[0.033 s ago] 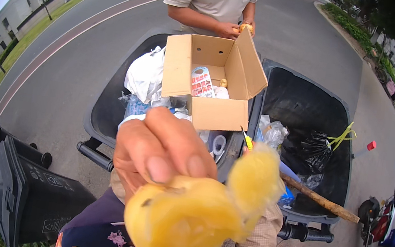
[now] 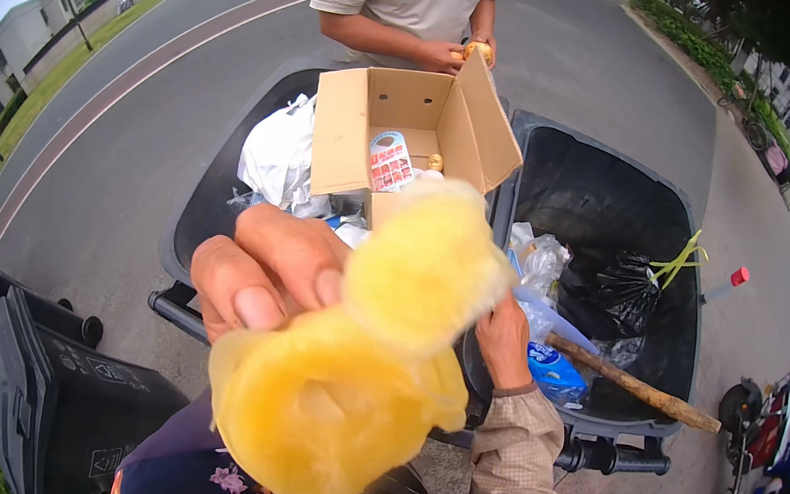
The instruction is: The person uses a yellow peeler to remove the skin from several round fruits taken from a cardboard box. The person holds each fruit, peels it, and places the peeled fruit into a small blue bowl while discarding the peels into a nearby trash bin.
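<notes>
Head view, close up: the left hand pinches a yellow, translucent peel-like piece between thumb and fingers, blurred and covering much of the right hand, whose grip I cannot tell. Behind, an open cardboard box rests across two black bins.
</notes>
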A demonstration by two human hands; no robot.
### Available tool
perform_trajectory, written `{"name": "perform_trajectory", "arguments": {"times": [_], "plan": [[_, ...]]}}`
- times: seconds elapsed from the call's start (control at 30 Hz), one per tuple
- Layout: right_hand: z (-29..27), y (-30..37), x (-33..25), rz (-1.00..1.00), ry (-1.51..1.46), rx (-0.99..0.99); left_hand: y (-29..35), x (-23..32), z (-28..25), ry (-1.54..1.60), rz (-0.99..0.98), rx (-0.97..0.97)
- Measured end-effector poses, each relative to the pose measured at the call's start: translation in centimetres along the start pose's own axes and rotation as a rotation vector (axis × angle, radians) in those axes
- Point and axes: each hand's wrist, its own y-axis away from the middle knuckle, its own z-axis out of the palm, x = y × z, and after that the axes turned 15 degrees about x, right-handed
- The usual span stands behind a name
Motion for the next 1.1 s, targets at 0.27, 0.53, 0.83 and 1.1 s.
{"name": "perform_trajectory", "arguments": {"times": [0.27, 0.53, 0.83, 1.1], "plan": [[0.3, 0.3, -2.1, 0.113, -0.11, -0.104, 2.3, -4.1, 0.8, -0.871, -0.352, -0.941], [0.2, 0.0, -1.4, 0.136, -0.06, -0.127, 7.9, -5.7, 0.2, -0.768, -0.403, -1.326], [0.1, -0.4, -1.7, 0.103, -0.095, -0.134, 8.0, -1.9, -12.2, -0.932, -0.888, -0.642], [-0.5, -0.7, -1.3, 0.125, -0.056, -0.178, 9.8, -3.3, -14.6, -0.872, -0.739, -0.654]]}}
